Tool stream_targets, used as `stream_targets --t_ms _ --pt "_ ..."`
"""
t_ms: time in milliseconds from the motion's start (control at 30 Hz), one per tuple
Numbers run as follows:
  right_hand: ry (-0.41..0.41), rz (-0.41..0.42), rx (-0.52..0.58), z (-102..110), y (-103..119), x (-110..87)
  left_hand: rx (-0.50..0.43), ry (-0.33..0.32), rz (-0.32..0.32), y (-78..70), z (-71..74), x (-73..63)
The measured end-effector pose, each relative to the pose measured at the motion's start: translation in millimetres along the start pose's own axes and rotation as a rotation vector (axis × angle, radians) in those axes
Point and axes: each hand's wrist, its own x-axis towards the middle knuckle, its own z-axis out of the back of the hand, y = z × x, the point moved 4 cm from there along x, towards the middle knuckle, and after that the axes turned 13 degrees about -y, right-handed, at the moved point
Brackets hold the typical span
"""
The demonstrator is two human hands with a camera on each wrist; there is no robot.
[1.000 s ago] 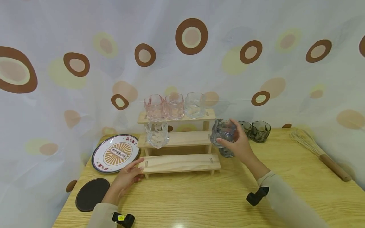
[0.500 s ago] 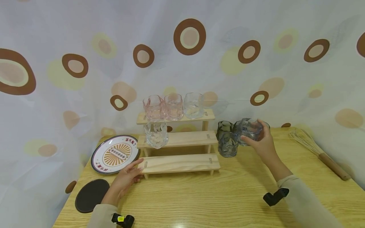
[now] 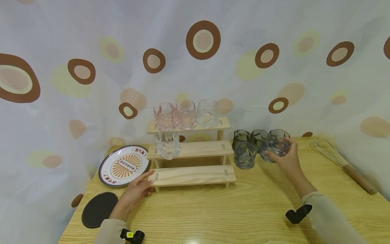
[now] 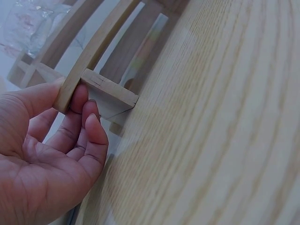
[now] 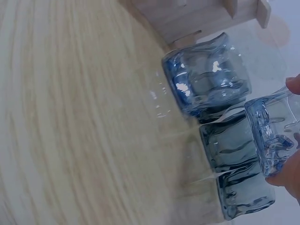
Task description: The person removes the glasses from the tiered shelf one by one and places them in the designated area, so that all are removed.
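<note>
My left hand (image 3: 137, 191) pinches the left end of the lowest shelf of a three-step wooden rack (image 3: 193, 176), thumb on top and fingers curled beneath. At the right, my right hand (image 3: 287, 159) holds a bluish glass tumbler (image 3: 271, 150) between thumb and fingers, in front of the dark glasses. A second bluish tumbler (image 3: 245, 156) stands beside the rack. Behind are grey-green tumblers (image 3: 259, 137) in a row. On the rack's top step sit two pink tumblers (image 3: 186, 117) and a clear tumbler (image 3: 208, 115). Another clear tumbler (image 3: 168, 145) is on the middle step.
A patterned plate (image 3: 125, 166) lies left of the rack, with a dark round mat (image 3: 99, 210) nearer the front. At the far right is a whisk (image 3: 344, 166) with a wooden handle. A patterned cloth (image 3: 195, 74) hangs behind the wooden table (image 3: 213, 213).
My right hand has carried the bluish tumbler rightward from beside the rack, then slightly lower, in front of the grey-green ones. My left hand keeps its hold on the rack.
</note>
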Motion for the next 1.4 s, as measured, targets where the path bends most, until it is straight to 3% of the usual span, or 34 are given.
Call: stream_targets --t_ms 233,500,1400 --pt "0.015 -0.036 -0.061 -5.7 -14.6 -2.8 -0.011 0.004 0.005 -0.9 -2.2 -1.5" --pt "0.023 -0.023 -0.044 -14.6 -24.2 -2.9 -0.016 0.008 0.003 -2.5 -2.6 -1.4" --pt "0.085 -0.155 -0.057 -29.7 -44.6 -0.2 -0.001 -0.006 0.006 0.7 -0.1 1.7"
